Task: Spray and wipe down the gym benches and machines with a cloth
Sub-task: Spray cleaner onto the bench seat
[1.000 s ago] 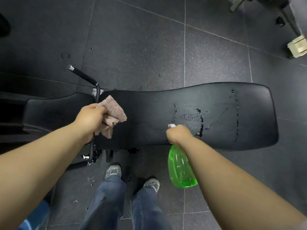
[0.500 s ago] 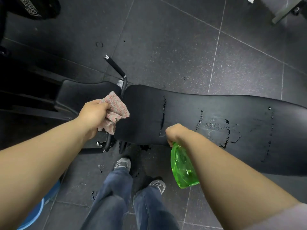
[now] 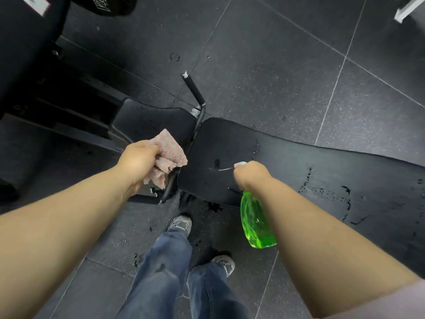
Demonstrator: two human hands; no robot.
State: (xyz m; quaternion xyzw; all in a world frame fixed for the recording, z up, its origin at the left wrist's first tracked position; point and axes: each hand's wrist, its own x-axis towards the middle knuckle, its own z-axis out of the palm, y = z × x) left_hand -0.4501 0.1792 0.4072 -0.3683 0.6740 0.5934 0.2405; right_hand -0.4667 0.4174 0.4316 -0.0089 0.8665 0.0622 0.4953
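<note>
A black padded gym bench [image 3: 287, 171] runs from centre to the right edge, with wet streaks and droplets on its right part. My right hand [image 3: 251, 174] grips the head of a green spray bottle [image 3: 256, 223], whose white nozzle points left over the pad; a thin jet of liquid shows at the nozzle. My left hand [image 3: 138, 161] holds a crumpled pink cloth [image 3: 169, 155] above the gap between the long pad and the smaller seat pad [image 3: 149, 120].
A black handle bar [image 3: 194, 90] with a metal tip sticks up between the two pads. Dark machine frames [image 3: 46, 84] fill the upper left. My feet [image 3: 181, 224] stand on the dark tiled floor [image 3: 276, 65], which has wet spots near the bench.
The view has swung left, shifting the bench rightward. My right hand with the bottle has moved along the pad toward the seat end, and a spray jet now shows. The cloth hand kept its place by the gap.
</note>
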